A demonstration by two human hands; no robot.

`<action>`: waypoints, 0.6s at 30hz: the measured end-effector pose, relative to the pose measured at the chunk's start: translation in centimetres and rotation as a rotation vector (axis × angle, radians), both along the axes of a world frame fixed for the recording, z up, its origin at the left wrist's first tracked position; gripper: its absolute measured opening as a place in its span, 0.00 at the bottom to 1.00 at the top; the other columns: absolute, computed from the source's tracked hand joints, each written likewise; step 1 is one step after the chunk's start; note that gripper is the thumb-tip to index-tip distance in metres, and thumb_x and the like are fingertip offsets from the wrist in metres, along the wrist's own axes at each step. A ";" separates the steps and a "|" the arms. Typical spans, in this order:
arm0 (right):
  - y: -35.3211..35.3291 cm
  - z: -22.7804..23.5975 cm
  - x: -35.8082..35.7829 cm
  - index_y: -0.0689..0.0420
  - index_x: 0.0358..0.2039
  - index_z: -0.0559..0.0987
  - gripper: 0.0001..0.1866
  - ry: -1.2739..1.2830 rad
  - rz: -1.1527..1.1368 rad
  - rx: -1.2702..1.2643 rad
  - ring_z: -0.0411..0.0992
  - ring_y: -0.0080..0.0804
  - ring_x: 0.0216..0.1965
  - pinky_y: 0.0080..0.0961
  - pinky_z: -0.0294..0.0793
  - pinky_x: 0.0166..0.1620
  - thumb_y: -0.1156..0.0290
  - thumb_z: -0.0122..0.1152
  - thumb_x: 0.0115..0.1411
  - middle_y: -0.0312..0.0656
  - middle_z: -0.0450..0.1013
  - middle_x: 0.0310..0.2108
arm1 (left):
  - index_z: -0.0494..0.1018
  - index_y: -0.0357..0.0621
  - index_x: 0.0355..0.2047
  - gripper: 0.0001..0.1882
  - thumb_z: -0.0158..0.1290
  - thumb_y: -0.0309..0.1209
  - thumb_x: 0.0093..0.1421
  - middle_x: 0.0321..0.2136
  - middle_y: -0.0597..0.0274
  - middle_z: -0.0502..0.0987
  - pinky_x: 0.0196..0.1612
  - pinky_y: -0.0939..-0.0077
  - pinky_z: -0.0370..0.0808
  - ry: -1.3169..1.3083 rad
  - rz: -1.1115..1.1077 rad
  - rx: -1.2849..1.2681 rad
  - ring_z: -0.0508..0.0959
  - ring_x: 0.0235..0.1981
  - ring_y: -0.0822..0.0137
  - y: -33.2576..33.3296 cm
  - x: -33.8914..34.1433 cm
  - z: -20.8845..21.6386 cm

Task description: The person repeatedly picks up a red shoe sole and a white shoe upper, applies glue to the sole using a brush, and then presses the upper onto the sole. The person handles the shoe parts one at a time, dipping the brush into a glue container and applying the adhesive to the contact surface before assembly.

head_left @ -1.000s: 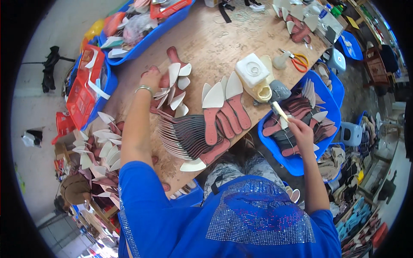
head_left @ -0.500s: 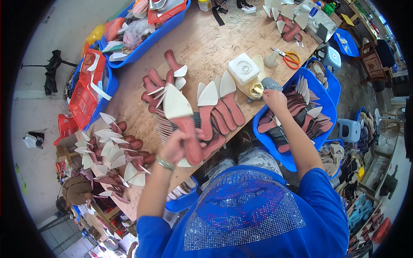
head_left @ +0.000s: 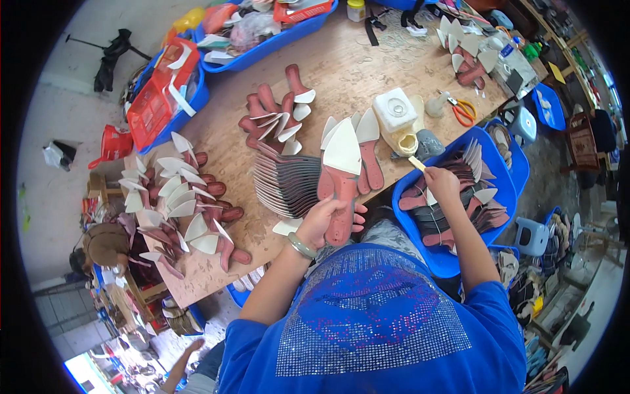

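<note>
My left hand (head_left: 323,222) holds a reddish-brown shoe insole (head_left: 342,190) by its heel end, with the white toe part pointing away from me. In my right hand (head_left: 443,184) is a small brush (head_left: 417,163) with a pale yellow tip, held outside the cut-open plastic pot (head_left: 405,142). Yellowish residue coats that pot, and a white square plastic bottle (head_left: 394,108) adjoins it. Behind the held insole lie more insoles (head_left: 371,157) with white toes. To their left, a fanned row of dark-edged insoles (head_left: 289,180) rests on the table.
Several insoles (head_left: 177,197) cover the table's left end. A blue tub (head_left: 453,259) of insoles stands at the right table edge. Orange-handled pliers (head_left: 464,113) lie beyond the bottle. Blue and red baskets (head_left: 164,98) sit at the far left. Another person's arm (head_left: 180,368) shows at lower left.
My right hand has drawn the brush back out of the pot. My left hand has brought the insole rightward, in front of the other insoles. The whole view has shifted slightly.
</note>
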State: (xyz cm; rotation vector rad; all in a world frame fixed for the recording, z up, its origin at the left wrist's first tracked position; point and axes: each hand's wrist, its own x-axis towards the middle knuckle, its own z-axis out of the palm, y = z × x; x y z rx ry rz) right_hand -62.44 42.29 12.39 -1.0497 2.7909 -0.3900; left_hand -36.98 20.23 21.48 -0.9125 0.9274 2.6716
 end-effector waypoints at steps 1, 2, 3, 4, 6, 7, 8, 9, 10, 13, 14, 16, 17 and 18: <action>0.0 1.2 1.0 0.55 0.33 0.83 0.11 -0.076 -0.038 -0.151 0.78 0.44 0.28 0.36 0.77 0.33 0.63 0.58 0.57 0.47 0.78 0.26 | 0.62 0.32 0.54 0.19 0.41 0.30 0.65 0.43 0.45 0.75 0.40 0.62 0.80 -0.012 0.028 -0.033 0.79 0.38 0.58 0.3 -0.1 0.4; -0.3 2.5 1.9 0.55 0.34 0.83 0.11 -0.154 -0.076 -0.301 0.78 0.44 0.29 0.35 0.77 0.33 0.63 0.59 0.58 0.47 0.78 0.27 | 0.62 0.32 0.54 0.19 0.41 0.30 0.65 0.42 0.46 0.75 0.40 0.63 0.80 -0.003 0.028 -0.044 0.79 0.38 0.59 0.3 -0.1 0.5; -0.9 4.3 2.9 0.54 0.37 0.83 0.11 -0.313 -0.086 -0.435 0.78 0.43 0.29 0.31 0.77 0.34 0.64 0.62 0.56 0.47 0.79 0.31 | 0.63 0.32 0.53 0.19 0.40 0.29 0.65 0.42 0.46 0.75 0.39 0.63 0.80 0.004 0.022 -0.052 0.79 0.37 0.59 0.3 -0.1 0.4; -1.7 5.4 4.0 0.54 0.37 0.83 0.10 -0.303 0.005 -0.548 0.78 0.43 0.29 0.30 0.77 0.33 0.65 0.62 0.56 0.46 0.79 0.30 | 0.63 0.32 0.53 0.18 0.40 0.29 0.65 0.42 0.46 0.76 0.39 0.64 0.80 0.009 0.009 -0.060 0.79 0.37 0.59 0.4 0.0 0.5; -3.4 7.2 5.9 0.54 0.35 0.83 0.09 -0.275 0.188 -0.774 0.77 0.42 0.27 0.29 0.76 0.32 0.66 0.63 0.55 0.44 0.78 0.29 | 0.63 0.32 0.53 0.18 0.40 0.29 0.65 0.41 0.47 0.76 0.37 0.66 0.80 -0.002 0.013 -0.087 0.79 0.35 0.60 0.6 0.2 1.0; -4.1 8.0 6.4 0.53 0.34 0.83 0.08 -0.236 0.268 -0.705 0.77 0.42 0.27 0.29 0.76 0.31 0.66 0.63 0.55 0.44 0.78 0.28 | 0.63 0.32 0.53 0.18 0.40 0.29 0.65 0.40 0.48 0.76 0.37 0.67 0.80 -0.007 0.017 -0.099 0.79 0.35 0.60 0.7 0.3 1.2; -4.7 8.8 6.9 0.53 0.34 0.83 0.08 -0.197 0.348 -0.635 0.76 0.42 0.26 0.30 0.75 0.30 0.66 0.64 0.55 0.43 0.77 0.27 | 0.63 0.32 0.52 0.18 0.40 0.29 0.64 0.39 0.48 0.76 0.36 0.67 0.80 -0.005 0.011 -0.101 0.79 0.34 0.61 0.8 0.4 1.2; -5.0 9.2 7.0 0.53 0.33 0.83 0.07 -0.155 0.422 -0.564 0.76 0.41 0.25 0.30 0.75 0.28 0.67 0.64 0.55 0.42 0.76 0.26 | 0.63 0.33 0.52 0.17 0.40 0.28 0.64 0.39 0.48 0.77 0.35 0.67 0.80 -0.003 0.001 -0.104 0.79 0.33 0.61 0.8 0.5 1.2; -5.4 8.7 6.6 0.53 0.33 0.83 0.07 -0.073 0.432 -0.566 0.75 0.41 0.25 0.31 0.74 0.28 0.67 0.63 0.55 0.42 0.76 0.24 | 0.63 0.33 0.51 0.17 0.40 0.28 0.64 0.38 0.48 0.77 0.34 0.68 0.80 -0.001 -0.007 -0.106 0.79 0.32 0.62 0.8 0.7 1.2; -7.4 6.2 3.4 0.50 0.34 0.83 0.08 0.105 0.290 -0.514 0.75 0.40 0.24 0.33 0.74 0.28 0.71 0.63 0.52 0.43 0.75 0.25 | 0.64 0.34 0.51 0.17 0.40 0.28 0.63 0.37 0.49 0.77 0.32 0.68 0.80 0.013 -0.009 -0.097 0.79 0.30 0.63 1.2 1.7 1.0; -7.7 6.0 1.5 0.50 0.36 0.83 0.09 0.163 0.179 -0.481 0.75 0.41 0.25 0.32 0.74 0.27 0.72 0.62 0.53 0.43 0.76 0.25 | 0.64 0.34 0.51 0.17 0.40 0.29 0.63 0.37 0.49 0.77 0.32 0.69 0.80 0.008 0.007 -0.097 0.79 0.30 0.64 1.4 1.8 1.4; -8.3 7.0 2.5 0.49 0.38 0.83 0.10 0.075 0.207 -0.739 0.74 0.40 0.23 0.33 0.73 0.26 0.71 0.63 0.53 0.42 0.74 0.22 | 0.63 0.34 0.51 0.17 0.40 0.29 0.63 0.37 0.49 0.77 0.32 0.69 0.80 -0.004 0.059 -0.105 0.79 0.30 0.64 1.2 2.5 2.2; -8.5 7.7 3.7 0.49 0.38 0.83 0.10 0.069 0.339 -0.723 0.73 0.39 0.23 0.33 0.72 0.25 0.71 0.63 0.53 0.41 0.73 0.21 | 0.63 0.34 0.51 0.17 0.41 0.29 0.63 0.36 0.49 0.77 0.31 0.69 0.80 -0.010 0.074 -0.109 0.79 0.30 0.64 0.9 2.7 2.3; -8.4 8.5 5.8 0.48 0.37 0.83 0.10 0.064 0.466 -0.696 0.73 0.38 0.22 0.33 0.72 0.25 0.70 0.63 0.53 0.40 0.72 0.20 | 0.63 0.34 0.51 0.17 0.41 0.29 0.63 0.36 0.50 0.77 0.31 0.69 0.80 -0.016 0.083 -0.104 0.79 0.30 0.64 0.8 2.9 2.2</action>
